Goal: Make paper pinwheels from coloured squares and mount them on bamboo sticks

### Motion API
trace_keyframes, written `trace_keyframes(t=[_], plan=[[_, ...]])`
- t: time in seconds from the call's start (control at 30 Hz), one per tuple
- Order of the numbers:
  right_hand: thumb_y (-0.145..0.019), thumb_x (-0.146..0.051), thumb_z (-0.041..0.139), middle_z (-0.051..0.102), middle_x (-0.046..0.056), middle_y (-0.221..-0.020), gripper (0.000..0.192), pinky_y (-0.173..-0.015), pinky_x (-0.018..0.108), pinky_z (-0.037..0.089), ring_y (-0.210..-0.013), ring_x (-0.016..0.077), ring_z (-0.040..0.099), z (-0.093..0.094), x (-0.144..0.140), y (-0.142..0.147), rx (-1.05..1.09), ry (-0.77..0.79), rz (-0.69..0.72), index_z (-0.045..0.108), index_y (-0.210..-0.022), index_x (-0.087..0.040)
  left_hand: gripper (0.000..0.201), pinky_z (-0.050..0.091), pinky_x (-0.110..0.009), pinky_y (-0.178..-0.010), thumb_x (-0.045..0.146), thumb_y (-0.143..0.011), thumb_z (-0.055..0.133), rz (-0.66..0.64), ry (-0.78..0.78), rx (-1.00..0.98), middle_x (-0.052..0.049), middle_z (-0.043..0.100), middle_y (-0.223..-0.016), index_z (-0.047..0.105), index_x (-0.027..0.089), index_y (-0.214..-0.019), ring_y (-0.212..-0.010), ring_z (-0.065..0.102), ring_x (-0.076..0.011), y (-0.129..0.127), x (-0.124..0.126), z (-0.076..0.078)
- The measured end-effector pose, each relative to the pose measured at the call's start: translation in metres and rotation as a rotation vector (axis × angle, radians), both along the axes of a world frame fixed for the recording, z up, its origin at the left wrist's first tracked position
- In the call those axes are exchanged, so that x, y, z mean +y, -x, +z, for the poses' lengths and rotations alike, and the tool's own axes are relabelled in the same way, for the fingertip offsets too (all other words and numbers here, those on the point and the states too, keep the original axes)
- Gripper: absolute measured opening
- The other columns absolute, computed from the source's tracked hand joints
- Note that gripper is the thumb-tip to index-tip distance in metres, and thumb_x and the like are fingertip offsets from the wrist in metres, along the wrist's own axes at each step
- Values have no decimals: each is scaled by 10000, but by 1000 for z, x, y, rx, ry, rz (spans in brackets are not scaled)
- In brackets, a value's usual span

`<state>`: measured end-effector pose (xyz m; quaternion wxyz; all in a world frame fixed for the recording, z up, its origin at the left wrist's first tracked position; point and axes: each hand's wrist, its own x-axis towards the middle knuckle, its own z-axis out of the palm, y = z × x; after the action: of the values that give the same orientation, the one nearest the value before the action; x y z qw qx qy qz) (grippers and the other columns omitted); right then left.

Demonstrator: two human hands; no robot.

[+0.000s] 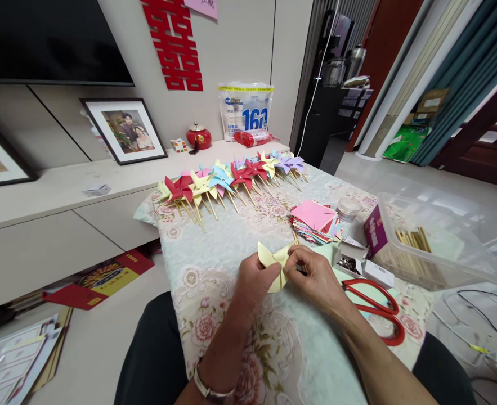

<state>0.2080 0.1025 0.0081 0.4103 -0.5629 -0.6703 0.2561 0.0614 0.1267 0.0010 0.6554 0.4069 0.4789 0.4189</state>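
Note:
A pale yellow paper pinwheel (267, 255), partly folded, is held above the cloth-covered table. My left hand (253, 280) grips its left side, with the thumb pressed on the middle. The fingers of my right hand (316, 275) are pinched together at its right side; whether a small pin sits between them I cannot make out. Just beyond my hands lies a stack of coloured paper squares (313, 215), pink on top. Right of my right hand stand a small box of metal pins (348, 264) and scissors with red handles (394, 315).
Finished pinwheels on sticks (242, 177) lie in a row along the table's far side. A clear plastic bin (451, 264) holding wooden sticks (412, 241) stands at the right, near a round clear tape roll (349, 208). Behind runs a white cabinet (62, 194).

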Motion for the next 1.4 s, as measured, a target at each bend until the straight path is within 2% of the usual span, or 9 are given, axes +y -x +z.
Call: trace_keyframes(t=[0.13,0.43,0.73,1.1,1.4], plan=[[-756,-160,546,591,20,-780,125,-614,258,390,-691,154,543,0,0,0,-6,11,13,571,-642,-205,193,419,-233,-541,251,-572,711,-10,-10,29,1,643,-636,670,130,-716,-581,538,-139,0,1,-1],[-769,-159,560,577,9,-735,143,-600,253,385,-676,151,533,0,-1,-1,-6,13,24,558,-634,-206,183,423,-236,-546,253,-581,697,-19,-32,76,-7,660,-656,677,138,-723,-604,556,-153,0,1,-6],[-753,-150,548,604,9,-740,132,-615,259,396,-678,155,548,3,-1,0,28,78,32,568,-634,-202,166,413,-244,-525,239,-560,698,-10,-61,119,-10,646,-624,672,140,-691,-585,549,-162,0,4,-9],[-775,-191,595,652,30,-877,130,-637,259,409,-719,155,577,2,0,-3,54,87,33,634,-651,-190,207,424,-238,-545,259,-581,707,-16,12,-3,-19,674,-669,689,129,-741,-600,566,-155,2,0,-4],[-783,-192,588,653,19,-788,136,-627,259,414,-708,163,579,2,0,-2,42,97,37,614,-650,-198,190,413,-241,-525,278,-568,686,-36,-18,76,-4,631,-620,664,139,-696,-568,530,-144,1,4,-9]])
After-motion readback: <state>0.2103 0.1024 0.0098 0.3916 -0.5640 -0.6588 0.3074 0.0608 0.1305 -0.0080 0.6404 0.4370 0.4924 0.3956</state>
